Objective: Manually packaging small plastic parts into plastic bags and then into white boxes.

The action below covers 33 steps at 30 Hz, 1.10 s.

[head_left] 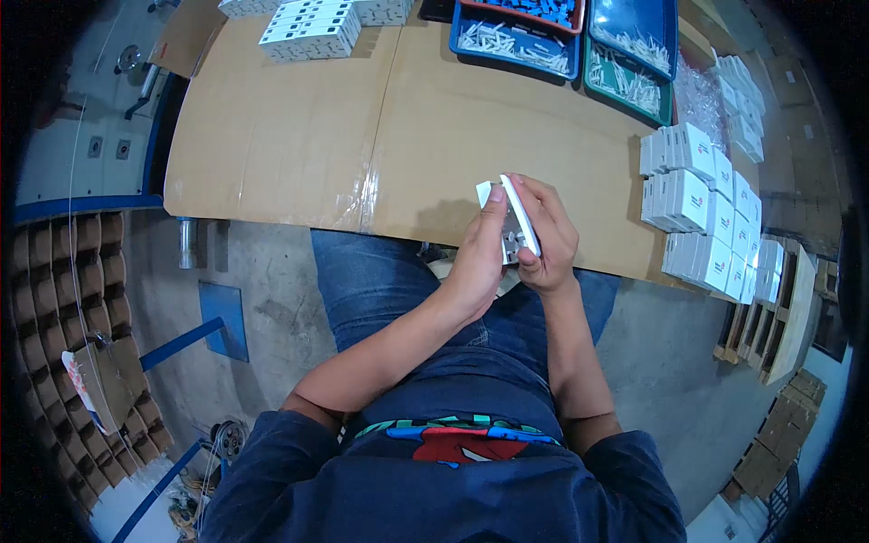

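Both hands hold a small white box [522, 217] above the near edge of the table, in front of my lap. A white flap stands up at its far end, and a greyish inner face with small parts or printing shows between my hands; I cannot make out which. My left hand [479, 249] is closed around the left side, thumb pointing up along it. My right hand [552, 231] grips the right side, its fingers over the far end and its thumb near the bottom corner.
A cardboard sheet [290, 136] covers the table. Stacks of white boxes [697, 204] stand along its right edge. At the back are blue [466, 63] and green trays [665, 113] of small white pieces, a red tray [543, 24] of blue pieces, and more boxes [312, 32].
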Tool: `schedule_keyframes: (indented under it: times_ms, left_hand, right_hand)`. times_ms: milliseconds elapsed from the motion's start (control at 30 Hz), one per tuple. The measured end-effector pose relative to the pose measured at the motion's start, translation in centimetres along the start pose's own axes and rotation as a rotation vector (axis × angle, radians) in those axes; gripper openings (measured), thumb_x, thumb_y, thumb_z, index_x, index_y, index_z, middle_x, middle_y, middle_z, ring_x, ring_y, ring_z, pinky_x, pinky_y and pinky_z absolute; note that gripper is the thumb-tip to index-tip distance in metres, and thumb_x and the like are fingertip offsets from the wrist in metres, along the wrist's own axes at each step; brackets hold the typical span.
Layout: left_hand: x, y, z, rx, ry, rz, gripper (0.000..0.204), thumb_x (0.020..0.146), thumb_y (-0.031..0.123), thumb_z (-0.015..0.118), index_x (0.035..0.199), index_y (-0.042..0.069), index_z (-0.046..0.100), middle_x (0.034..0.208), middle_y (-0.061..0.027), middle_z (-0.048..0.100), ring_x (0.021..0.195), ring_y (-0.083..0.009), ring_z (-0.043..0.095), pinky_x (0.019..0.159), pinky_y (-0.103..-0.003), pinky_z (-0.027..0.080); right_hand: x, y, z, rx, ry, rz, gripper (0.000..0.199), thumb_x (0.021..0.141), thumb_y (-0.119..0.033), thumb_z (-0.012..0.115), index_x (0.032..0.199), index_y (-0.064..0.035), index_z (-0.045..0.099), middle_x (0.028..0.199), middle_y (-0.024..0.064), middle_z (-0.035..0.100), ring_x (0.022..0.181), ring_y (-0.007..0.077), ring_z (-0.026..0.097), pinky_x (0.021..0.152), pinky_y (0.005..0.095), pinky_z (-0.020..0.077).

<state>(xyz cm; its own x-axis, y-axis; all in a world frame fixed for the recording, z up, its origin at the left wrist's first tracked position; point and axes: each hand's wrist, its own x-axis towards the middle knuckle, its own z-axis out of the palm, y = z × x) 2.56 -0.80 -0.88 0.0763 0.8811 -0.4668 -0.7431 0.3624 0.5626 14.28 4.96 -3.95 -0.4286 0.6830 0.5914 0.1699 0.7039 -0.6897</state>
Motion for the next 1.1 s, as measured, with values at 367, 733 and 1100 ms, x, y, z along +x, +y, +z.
schedule_keyframes:
  times_ms: [367, 733, 1100]
  left_hand:
    - [0.1, -0.5, -0.3, 0.077, -0.026, 0.097, 0.053, 0.109, 0.052, 0.034, 0.133, 0.007, 0.051, 0.110, -0.0060, 0.062, 0.103, -0.0130, 0.062, 0.090, -0.030, 0.051]
    - [0.4, 1.3, -3.0, 0.680, -0.087, 0.742, 0.082, 0.106, 0.055, 0.036, 0.160, -0.001, 0.010, 0.155, -0.0225, 0.031, 0.144, -0.0339, 0.036, 0.119, -0.042, 0.026]
    - [-1.0, 3.7, -0.2, 0.104, -0.087, 0.063, 0.062, 0.106, 0.056, 0.040, 0.153, 0.018, 0.031, 0.139, -0.0085, 0.047, 0.115, -0.0183, 0.059, 0.096, -0.034, 0.049]
  right_hand:
    - [-0.6, 0.2, 0.6, -0.032, 0.016, -0.002, 0.092, 0.097, -0.072, 0.042, 0.134, 0.0111, 0.056, 0.127, 0.0299, 0.060, 0.112, 0.0410, 0.063, 0.094, 0.0437, 0.0531]
    - [1.4, -2.7, 0.5, 0.454, 0.006, 0.409, 0.120, 0.074, -0.080, 0.066, 0.156, 0.0002, 0.030, 0.155, 0.0221, 0.042, 0.144, 0.0355, 0.042, 0.116, 0.0512, 0.0359]
    - [1.7, -2.6, -0.6, 0.126, -0.118, 0.217, 0.094, 0.077, -0.056, 0.079, 0.147, -0.0007, 0.049, 0.147, 0.0201, 0.046, 0.134, 0.0339, 0.050, 0.110, 0.0414, 0.0423]
